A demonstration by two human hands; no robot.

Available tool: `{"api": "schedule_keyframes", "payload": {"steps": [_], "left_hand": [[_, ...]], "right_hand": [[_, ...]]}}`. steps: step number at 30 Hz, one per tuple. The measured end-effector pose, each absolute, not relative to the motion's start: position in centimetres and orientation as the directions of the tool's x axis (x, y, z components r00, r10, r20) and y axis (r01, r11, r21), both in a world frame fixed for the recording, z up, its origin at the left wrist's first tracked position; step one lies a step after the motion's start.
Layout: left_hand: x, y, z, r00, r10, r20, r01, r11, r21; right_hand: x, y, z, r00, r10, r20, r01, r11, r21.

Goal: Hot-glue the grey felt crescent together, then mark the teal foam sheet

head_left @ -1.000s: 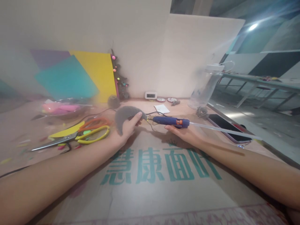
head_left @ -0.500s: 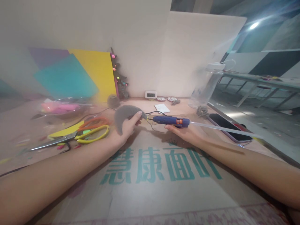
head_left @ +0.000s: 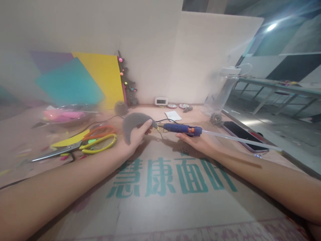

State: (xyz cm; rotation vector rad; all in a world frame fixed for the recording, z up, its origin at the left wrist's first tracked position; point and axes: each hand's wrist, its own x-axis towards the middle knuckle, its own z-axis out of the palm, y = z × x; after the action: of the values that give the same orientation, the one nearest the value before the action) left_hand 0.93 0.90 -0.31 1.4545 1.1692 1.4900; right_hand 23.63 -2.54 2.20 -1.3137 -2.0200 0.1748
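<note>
Near the middle, my left hand pinches a grey, fuzzy crescent-shaped piece close to its thin right end. My right hand is closed around a blue glue gun, whose nozzle points left. The nozzle is at the crescent's tip, by a small yellow bit; whether they touch is too small to tell. A long clear glue stick sticks out of the gun's back end over my right forearm. The gun's handle is mostly hidden by my fingers.
Yellow- and orange-handled scissors lie at the left, with a bowl of pink material behind. A phone and a clear jug stand at the right. At the back are a small white clock and white paper.
The hands, crescent and glue gun have hardly moved. The glue gun and its stick sit very slightly further left.
</note>
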Motion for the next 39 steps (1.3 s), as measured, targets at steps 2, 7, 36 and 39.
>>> {"api": "schedule_keyframes", "payload": {"steps": [2,7,36,39], "left_hand": [[0.9,0.9,-0.3,-0.051,0.935,0.352,0.090,-0.346,0.934],[0.8,1.0,-0.6,-0.033,0.932,0.360,0.109,-0.355,0.929],[1.5,0.2,0.2,0.132,0.909,0.396,0.158,-0.414,0.897],[1.6,0.0,0.3,0.133,0.923,0.361,0.146,-0.378,0.914]], "right_hand": [[23.6,-2.5,2.2,-0.230,0.848,0.477,0.766,0.460,-0.449],[23.4,-2.4,2.4,-0.228,0.866,0.445,0.709,0.461,-0.533],[33.3,8.7,-0.9,0.020,0.884,0.466,0.881,0.205,-0.427],[33.1,8.4,-0.9,-0.005,0.886,0.464,0.887,0.218,-0.408]]}}
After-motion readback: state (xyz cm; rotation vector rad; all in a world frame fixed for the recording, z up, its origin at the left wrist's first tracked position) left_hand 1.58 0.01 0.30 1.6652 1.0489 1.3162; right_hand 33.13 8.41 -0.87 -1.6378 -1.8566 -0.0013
